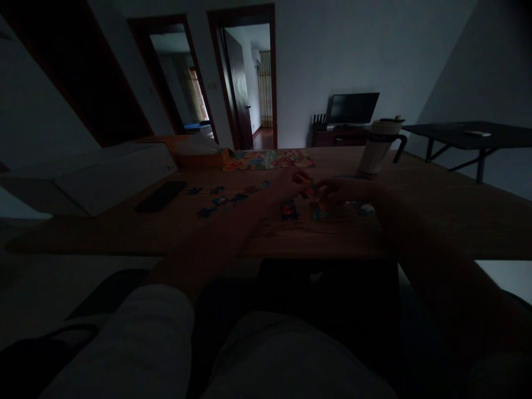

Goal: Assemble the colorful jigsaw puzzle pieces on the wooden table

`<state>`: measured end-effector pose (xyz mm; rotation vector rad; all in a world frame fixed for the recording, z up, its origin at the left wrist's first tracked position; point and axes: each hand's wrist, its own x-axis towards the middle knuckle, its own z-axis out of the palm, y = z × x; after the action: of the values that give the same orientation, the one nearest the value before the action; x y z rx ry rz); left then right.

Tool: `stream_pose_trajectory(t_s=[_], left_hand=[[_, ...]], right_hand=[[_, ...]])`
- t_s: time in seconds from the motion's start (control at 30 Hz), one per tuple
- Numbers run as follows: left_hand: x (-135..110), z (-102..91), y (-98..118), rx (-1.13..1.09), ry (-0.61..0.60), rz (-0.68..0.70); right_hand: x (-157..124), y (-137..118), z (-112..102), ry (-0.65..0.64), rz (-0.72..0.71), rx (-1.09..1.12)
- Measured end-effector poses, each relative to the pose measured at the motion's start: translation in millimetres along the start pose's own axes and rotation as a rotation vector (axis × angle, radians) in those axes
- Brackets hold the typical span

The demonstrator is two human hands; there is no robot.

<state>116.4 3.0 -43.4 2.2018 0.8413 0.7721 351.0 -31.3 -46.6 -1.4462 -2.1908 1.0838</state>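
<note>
**Two hands meet over a jigsaw piece in a dim room**

From the head camera, we see both arms stretched across a wooden table [436,205] in very low light. The left hand [296,183] and the right hand [341,191] come together near the middle of the table, their fingertips almost touching. Between them sits a small reddish puzzle piece [310,191]; the fingers of both hands look curled in around it, but the dark keeps us from telling which hand really grips it.

Just in front of the hands lie more loose pieces [288,210], and another scatter [216,199] trails off to the left. Beyond them lies the colourful puzzle picture [270,159], flat on the table. A lidded tumbler [378,147] stands just behind the right hand, and a dark phone [161,195] lies well to the left, beside a white box [116,174].

As we judge it, fitting goes best with the piece turned slowly at the fingertips, wrists low, clear of the tumbler.
</note>
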Motion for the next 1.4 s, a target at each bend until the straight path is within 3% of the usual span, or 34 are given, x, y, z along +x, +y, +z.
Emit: stream_pose_trajectory(t_s=[0.13,0.3,0.4,0.5,0.63,0.83,0.97,1.23,1.4], left_hand=[[-2.9,-19.8,-5.5,0.013,0.017,-0.074],[-6.7,-70.4,-9.4,0.1,0.221,-0.096],[-13.5,-95.1,-23.4,0.179,0.32,-0.147],[-22.6,-107.4,-41.5,0.245,0.296,-0.234],[-27.8,-109.5,-55.0,0.432,0.096,-0.312],[-28.5,-102.8,-54.0,0.693,-0.127,-0.179],[-33.3,-95.6,-53.9,0.621,-0.259,-0.349],[-34.8,-86.6,-48.3,0.608,-0.234,-0.38],[-35.2,-90.6,-42.4,0.62,-0.142,-0.309]], right_hand=[[2.5,0.9,-2.2,0.089,0.016,-0.069],[8.5,3.7,-1.9,0.132,0.023,-0.112],[10.2,3.5,0.9,0.107,0.017,-0.16],[11.1,0.9,5.6,0.104,0.028,-0.252],[13.9,-0.1,11.1,0.176,0.019,-0.318],[19.1,5.7,13.4,0.229,0.035,-0.345],[23.9,11.6,12.5,0.281,0.016,-0.283],[25.0,5.6,15.4,0.368,-0.012,-0.293],[27.0,3.4,16.5,0.568,0.01,-0.314]])
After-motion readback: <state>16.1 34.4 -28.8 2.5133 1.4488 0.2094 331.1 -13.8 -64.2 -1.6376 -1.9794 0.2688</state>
